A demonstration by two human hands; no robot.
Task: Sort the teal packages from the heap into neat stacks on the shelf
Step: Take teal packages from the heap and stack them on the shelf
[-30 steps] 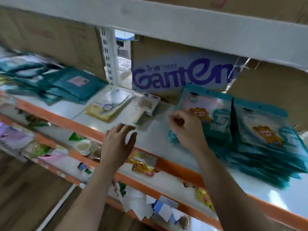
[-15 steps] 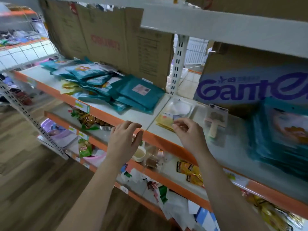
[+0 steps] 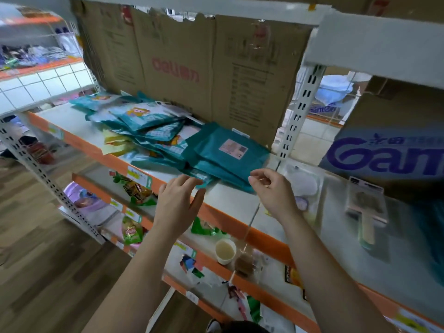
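A loose heap of teal packages lies on the white shelf with the orange front edge. Its nearest package is turned face down and shows a pale label. My left hand reaches in with relaxed fingers, its fingertips at the corner of a low teal package. My right hand hovers just right of the heap's near corner, fingers loosely curled and holding nothing. At the far right edge a blurred teal stack is partly in view.
Brown cardboard stands behind the heap. A white upright post divides the shelf. To its right lie a clear blister pack, a boxed brush and a blue-lettered carton. Lower shelves hold snacks and a cup.
The view has swung left, from the neat teal stacks to the heap. Both hands moved left with it and now reach the heap's near edge, holding nothing.
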